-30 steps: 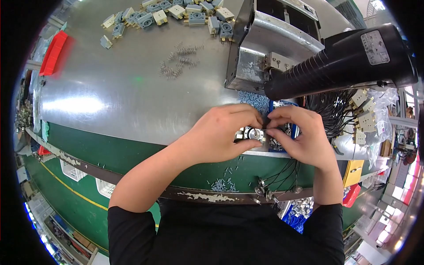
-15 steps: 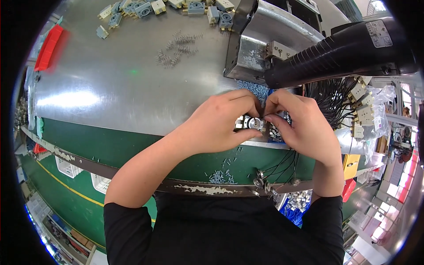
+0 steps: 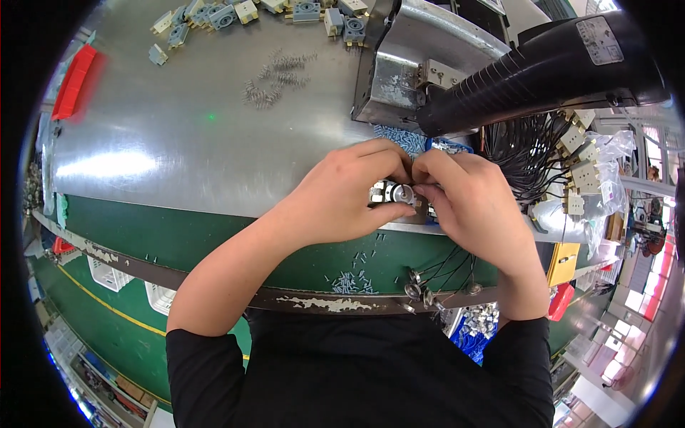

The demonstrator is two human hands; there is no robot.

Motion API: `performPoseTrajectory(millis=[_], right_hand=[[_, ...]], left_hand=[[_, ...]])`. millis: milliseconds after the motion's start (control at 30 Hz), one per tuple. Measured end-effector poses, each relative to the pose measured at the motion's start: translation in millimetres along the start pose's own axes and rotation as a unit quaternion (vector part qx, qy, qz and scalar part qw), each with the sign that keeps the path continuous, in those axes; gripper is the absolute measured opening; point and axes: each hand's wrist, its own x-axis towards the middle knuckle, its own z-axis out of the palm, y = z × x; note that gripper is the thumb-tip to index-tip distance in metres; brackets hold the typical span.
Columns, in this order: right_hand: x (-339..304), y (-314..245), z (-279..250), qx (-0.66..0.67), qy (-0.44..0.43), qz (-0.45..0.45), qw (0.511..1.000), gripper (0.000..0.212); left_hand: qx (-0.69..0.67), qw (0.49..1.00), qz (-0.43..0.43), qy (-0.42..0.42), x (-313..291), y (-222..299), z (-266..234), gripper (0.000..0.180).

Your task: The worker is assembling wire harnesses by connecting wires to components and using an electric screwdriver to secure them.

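the left hand [image 3: 342, 196] and the right hand [image 3: 474, 207] are meeting fingertip to fingertip at the near edge of the table [image 3: 185, 135], both pinching a small round metal part [image 3: 396, 194]. the left thumb and fingers are curling around it from the left, and the right thumb and forefinger are pressing on it from the right, so both hands are clamped on the same piece. only a sliver of the part is showing between the fingers; how it is built is too hidden to tell.

just behind the hands a pile of small blue-grey screws [image 3: 399, 137] is lying beside a blue tray [image 3: 448, 146], and a grey metal fixture [image 3: 421, 68] is standing above that. a black ribbed tool [image 3: 542, 71] is reaching in from the right over the fixture. to the right of the right hand a bundle of black wires [image 3: 524, 153] with pale connector blocks [image 3: 581, 160] is spreading out.

further back on the table, loose springs [image 3: 275, 75] are lying scattered, and a row of grey and cream switch housings [image 3: 242, 13] is sitting along the far edge. a red bin [image 3: 71, 82] is sitting at the far left. below the table edge, a few screws [image 3: 349, 282] are resting on the green ledge [image 3: 214, 235].
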Motion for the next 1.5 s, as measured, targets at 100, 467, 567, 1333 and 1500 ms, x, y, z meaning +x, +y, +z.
performPoseTrajectory(millis=[100,467,567,1333,1500], right_hand=[[-7.8,5.6,13.6,0.052,0.05,0.031,0.997,0.021],[-35.0,28.0,22.7,0.151,0.302,-0.007,0.941,0.019],[-11.9,33.7,-15.1,0.258,0.417,-0.11,0.865,0.072],[82.2,31.1,-56.8,0.513,0.346,-0.177,0.766,0.124],[85.4,31.9,-54.5,0.499,0.371,-0.168,0.765,0.127]], left_hand=[[-0.001,1.0,-0.003,-0.002,-0.2,1.5,-0.2,0.035],[-0.002,0.999,0.043,-0.014,1.5,-1.9,0.8,0.03],[0.006,0.998,0.049,-0.028,7.7,0.4,4.7,0.03],[0.034,0.997,0.066,0.005,0.8,-6.2,2.3,0.025],[0.027,0.998,0.063,0.0,2.4,-5.3,1.9,0.025]])
